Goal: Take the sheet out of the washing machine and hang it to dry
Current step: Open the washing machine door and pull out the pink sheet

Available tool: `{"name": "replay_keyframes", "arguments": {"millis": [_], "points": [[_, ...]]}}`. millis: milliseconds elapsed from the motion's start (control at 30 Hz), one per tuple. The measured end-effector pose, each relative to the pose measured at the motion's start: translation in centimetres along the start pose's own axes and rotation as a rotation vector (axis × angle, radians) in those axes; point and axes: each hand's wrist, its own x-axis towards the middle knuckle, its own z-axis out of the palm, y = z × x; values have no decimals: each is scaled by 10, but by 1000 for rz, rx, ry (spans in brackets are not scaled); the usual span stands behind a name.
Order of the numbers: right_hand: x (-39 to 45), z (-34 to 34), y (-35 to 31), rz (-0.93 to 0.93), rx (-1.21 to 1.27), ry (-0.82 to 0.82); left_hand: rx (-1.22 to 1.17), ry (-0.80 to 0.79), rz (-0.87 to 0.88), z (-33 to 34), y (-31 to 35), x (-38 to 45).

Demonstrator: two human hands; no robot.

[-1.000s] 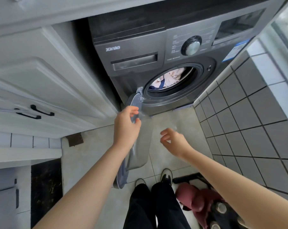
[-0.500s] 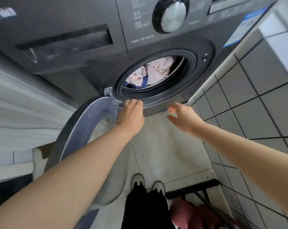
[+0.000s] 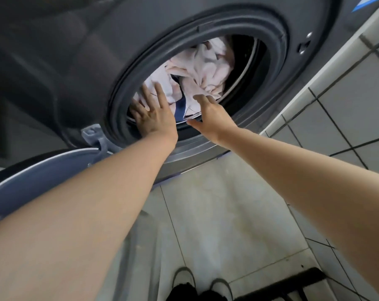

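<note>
step: reaching in. Door open, sheet not yet grasped; hanging is all still to do, as I judge it.
door [image 3: 43,177]: swung wide at far left, below the left forearm. Blue-grey plastic rim, smooth, round, on a pale hinge [image 3: 95,135] just left of the left grip.
washer [image 3: 54,72]: dark grey metal front, matte. A thick rubber seal [image 3: 119,101] rings the mouth, ribbed and dull.
left grip [image 3: 153,116]: released, fingers straight and spread, at the lower left of the mouth. The fingertips overlap the cloth; contact cannot be told.
sheet [image 3: 206,68]: inside the drum, above and just beyond both grips. Pale pink-white cloth, crumpled and twisted into ropy folds; I judge it damp and heavy. A dark blue strip [image 3: 180,107] shows between the two grips.
right grip [image 3: 210,116]: released, fingers reaching forward over the lower lip, the thumb low by the drum's metal edge. Tips close to the cloth; nothing grasped.
next move: both grips need to close on a good bunch of cloth and draw it over the seal; twisted folds may snag or drag out other laundry.
floor [image 3: 227,213]: pale glossy tile below the right grip.
wall [image 3: 347,105]: grey square tiles right of the right grip.
</note>
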Motion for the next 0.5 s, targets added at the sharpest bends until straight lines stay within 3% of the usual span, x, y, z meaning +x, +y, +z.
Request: {"name": "replay_keyframes", "arguments": {"millis": [200,367,500], "points": [[46,19,-1,-27,19,24,-107,34,-45,16,-7,32],[60,40,-7,13,-138,40,-298,186,196,35,-12,50],[63,48,-10,82,-196,116,-415,289,173,31,-11,52]]}}
